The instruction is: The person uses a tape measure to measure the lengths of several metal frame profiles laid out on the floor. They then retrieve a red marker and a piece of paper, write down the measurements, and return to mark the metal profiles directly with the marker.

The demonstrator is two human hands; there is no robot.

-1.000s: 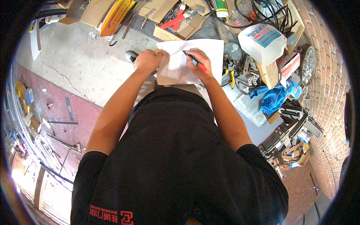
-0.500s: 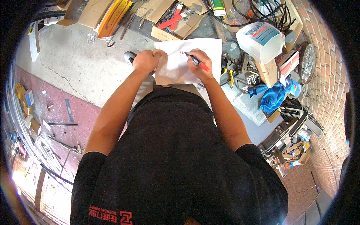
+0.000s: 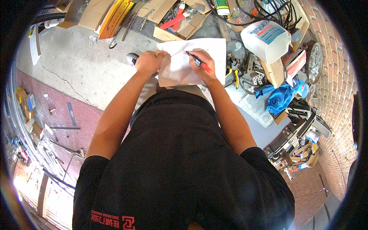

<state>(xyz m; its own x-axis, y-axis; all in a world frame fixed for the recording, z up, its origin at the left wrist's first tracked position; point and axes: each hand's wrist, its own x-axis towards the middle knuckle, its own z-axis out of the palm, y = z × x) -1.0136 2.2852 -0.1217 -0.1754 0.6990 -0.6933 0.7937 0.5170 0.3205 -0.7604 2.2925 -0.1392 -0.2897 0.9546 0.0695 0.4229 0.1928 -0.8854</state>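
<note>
**Two hands at a paper sheet, marker in use**

Left hand (image 3: 148, 61): closed in a pinch on the left edge of the white paper sheet (image 3: 180, 69), fingers curled over the margin, forearm entering from below.

Right hand (image 3: 203, 66): wrapped around a black-and-red marker (image 3: 198, 61), dark tip against the paper, red end toward the wrist; heel of the hand resting on the sheet.

White paper sheet: held in front of the chest above the concrete floor (image 3: 76, 73), between the two hands, upper left corner creased, right portion flat.

Dark rounded object (image 3: 132, 58): just left of the left hand, partly hidden; kind not discernible.

Translucent plastic jug with blue-and-red label (image 3: 266, 40): right of the sheet, apart from it.

Blue cloth (image 3: 281, 97): lower right, near wooden blocks.

Yellow-handled pliers (image 3: 234, 76): just beside the sheet's right edge.

Cardboard pieces (image 3: 168, 23) with a red-handled tool: above the sheet.

Black cables (image 3: 249, 15): top, tangled.

Brick wall (image 3: 333, 96): far right.
</note>
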